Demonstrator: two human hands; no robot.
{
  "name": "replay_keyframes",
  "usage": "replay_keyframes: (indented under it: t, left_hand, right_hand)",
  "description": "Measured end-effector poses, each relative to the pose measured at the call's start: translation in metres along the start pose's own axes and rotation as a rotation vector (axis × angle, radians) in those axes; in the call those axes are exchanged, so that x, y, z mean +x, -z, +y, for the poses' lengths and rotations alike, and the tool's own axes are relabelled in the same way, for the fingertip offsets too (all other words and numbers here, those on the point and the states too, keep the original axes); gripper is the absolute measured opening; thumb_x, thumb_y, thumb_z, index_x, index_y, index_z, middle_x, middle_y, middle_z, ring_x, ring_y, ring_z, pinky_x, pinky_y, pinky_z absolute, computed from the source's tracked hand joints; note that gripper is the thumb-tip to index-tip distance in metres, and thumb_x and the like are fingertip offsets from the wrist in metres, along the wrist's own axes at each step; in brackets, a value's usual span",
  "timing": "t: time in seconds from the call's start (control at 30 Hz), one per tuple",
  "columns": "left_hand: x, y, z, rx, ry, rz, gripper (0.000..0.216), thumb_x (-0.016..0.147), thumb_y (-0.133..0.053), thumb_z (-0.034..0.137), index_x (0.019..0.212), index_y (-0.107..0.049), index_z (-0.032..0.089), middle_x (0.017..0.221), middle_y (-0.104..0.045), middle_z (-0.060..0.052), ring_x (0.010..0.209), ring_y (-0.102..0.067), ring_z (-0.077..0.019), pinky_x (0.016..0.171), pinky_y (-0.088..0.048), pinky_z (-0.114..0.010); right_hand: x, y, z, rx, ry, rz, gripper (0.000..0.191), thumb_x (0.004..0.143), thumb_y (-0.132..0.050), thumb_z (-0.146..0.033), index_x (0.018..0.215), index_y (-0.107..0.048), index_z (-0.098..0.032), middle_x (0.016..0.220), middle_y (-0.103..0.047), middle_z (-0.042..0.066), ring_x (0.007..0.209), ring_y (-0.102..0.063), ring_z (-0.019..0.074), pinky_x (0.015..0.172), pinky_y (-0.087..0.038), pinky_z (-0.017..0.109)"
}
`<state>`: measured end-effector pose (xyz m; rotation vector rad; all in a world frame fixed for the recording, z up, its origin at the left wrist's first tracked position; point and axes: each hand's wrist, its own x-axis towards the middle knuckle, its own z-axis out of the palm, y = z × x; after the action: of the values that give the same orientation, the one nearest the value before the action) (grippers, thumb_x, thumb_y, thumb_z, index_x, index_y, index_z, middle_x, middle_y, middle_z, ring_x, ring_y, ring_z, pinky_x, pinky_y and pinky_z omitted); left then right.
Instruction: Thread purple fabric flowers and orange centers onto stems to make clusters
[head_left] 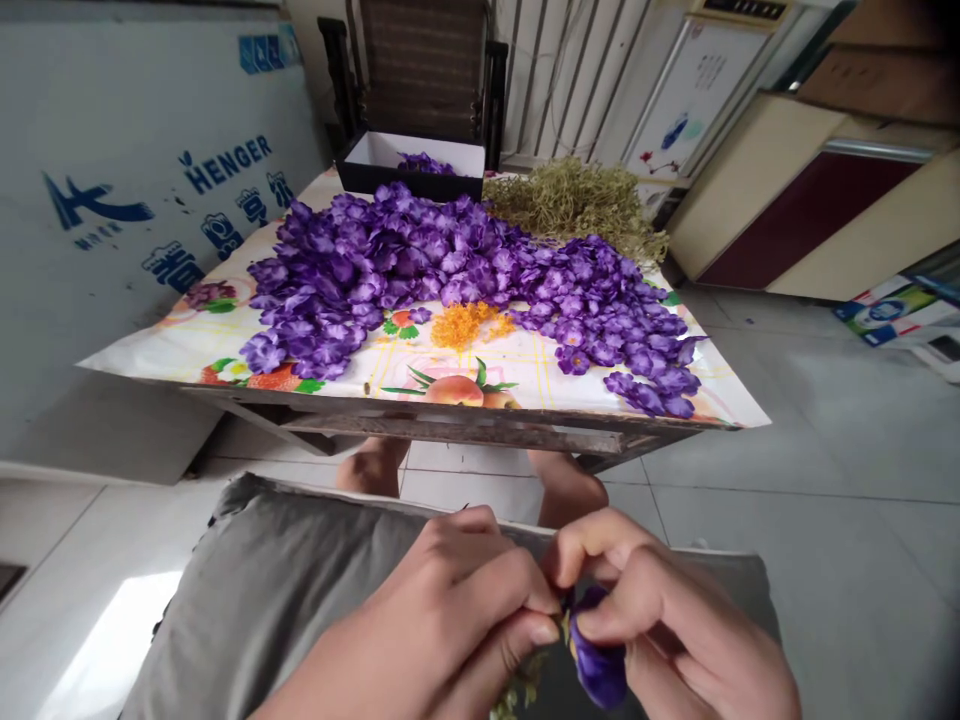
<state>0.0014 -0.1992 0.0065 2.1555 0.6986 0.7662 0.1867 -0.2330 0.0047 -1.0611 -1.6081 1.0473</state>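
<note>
Right fingers (630, 600) tight around a purple flower (604, 672), left fingers (517, 635) around a greenish sprig (517, 690), above a grey cushion (300, 580).

Above a grey cushion (300, 590), the right hand (660, 610) grips a purple petal piece (604, 665) while the left hand (442, 600) pinches right beside it, green stems (516, 692) showing below its fingers. On the table's printed cloth (540, 388) lie a wide heap of purple flowers (420, 245), small orange bits (465, 325), a dry green pile (577, 205) and a black box (450, 187) with purple pieces inside.
</note>
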Motion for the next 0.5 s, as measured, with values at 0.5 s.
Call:
replay_keyframes:
  t: [0.5]
  left_hand:
    - [-0.002,0.0,-0.009,0.064,0.021,-0.033,0.013,0.091,-0.043,0.01,0.082,-0.045,0.02,0.072,-0.055,0.001,0.065,-0.049,-0.0126,0.073,-0.042,-0.025]
  right_hand:
    - [0.013,-0.003,0.005,0.004,-0.021,-0.075,0.025,0.082,-0.048,-0.001,0.071,-0.044,-0.023,0.085,-0.06,-0.003,0.073,-0.058,0.0101,0.06,-0.045,0.017]
